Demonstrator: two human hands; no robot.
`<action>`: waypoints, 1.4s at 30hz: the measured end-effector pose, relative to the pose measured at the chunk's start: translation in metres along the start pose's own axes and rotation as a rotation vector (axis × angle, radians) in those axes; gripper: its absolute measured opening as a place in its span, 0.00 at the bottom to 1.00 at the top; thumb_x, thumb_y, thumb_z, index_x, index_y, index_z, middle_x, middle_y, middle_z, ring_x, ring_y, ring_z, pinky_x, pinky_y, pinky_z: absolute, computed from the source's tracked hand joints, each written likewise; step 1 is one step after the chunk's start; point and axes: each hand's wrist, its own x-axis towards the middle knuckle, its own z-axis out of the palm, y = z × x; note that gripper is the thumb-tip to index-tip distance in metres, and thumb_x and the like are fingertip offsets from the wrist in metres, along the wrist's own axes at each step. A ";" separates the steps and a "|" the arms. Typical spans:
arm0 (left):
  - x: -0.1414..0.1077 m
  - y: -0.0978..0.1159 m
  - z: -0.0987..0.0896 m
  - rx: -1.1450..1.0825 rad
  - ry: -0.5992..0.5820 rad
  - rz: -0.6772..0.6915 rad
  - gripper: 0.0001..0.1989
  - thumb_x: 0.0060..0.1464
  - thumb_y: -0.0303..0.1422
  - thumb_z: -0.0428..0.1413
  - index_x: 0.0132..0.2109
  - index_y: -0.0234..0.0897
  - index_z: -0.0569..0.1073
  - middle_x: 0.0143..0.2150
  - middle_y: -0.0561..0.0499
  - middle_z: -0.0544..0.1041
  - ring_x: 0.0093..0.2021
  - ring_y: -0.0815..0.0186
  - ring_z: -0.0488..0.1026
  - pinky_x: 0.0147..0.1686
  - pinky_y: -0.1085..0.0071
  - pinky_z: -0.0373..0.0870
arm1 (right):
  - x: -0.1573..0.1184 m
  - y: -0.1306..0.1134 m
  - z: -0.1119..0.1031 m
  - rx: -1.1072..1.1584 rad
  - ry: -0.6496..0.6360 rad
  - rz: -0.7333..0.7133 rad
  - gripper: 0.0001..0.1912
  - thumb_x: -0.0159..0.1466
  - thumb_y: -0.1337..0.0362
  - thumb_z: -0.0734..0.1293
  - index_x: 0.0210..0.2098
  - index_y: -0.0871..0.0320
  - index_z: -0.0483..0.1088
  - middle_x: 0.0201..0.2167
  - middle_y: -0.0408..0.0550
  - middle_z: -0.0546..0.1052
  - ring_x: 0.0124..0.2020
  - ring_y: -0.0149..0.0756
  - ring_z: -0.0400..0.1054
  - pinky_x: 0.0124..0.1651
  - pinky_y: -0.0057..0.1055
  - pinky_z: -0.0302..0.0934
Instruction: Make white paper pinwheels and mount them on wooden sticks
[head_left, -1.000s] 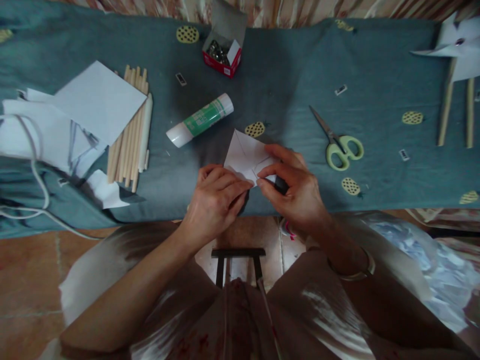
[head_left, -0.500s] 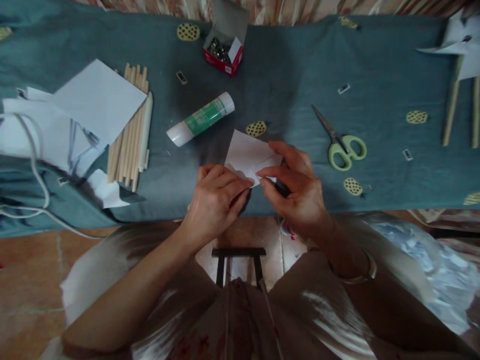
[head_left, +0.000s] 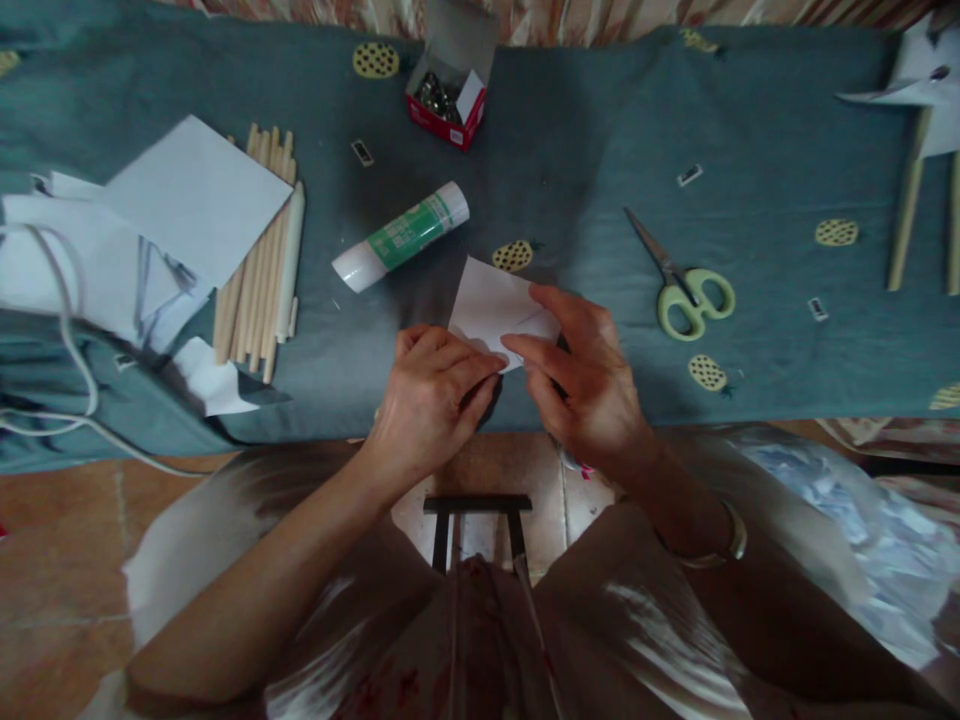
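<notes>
Left hand — pinching white paper | right hand — fingertips on it, grip unclear | scissors to hands' right

No legible text, blurred print on glue stick, tiny label on red box

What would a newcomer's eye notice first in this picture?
The white paper stands out first, near the front edge, with the left hand and right hand on it. Beyond it lies a green-and-white tube, to its right green-handled scissors, and farther back an open red box.
</notes>
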 end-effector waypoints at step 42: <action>0.009 -0.018 -0.010 0.249 0.106 0.193 0.08 0.65 0.32 0.55 0.45 0.45 0.79 0.40 0.51 0.81 0.45 0.57 0.72 0.48 0.52 0.65 | 0.001 0.018 -0.015 -0.029 0.008 0.099 0.24 0.63 0.71 0.59 0.57 0.55 0.71 0.59 0.56 0.75 0.59 0.51 0.70 0.64 0.56 0.63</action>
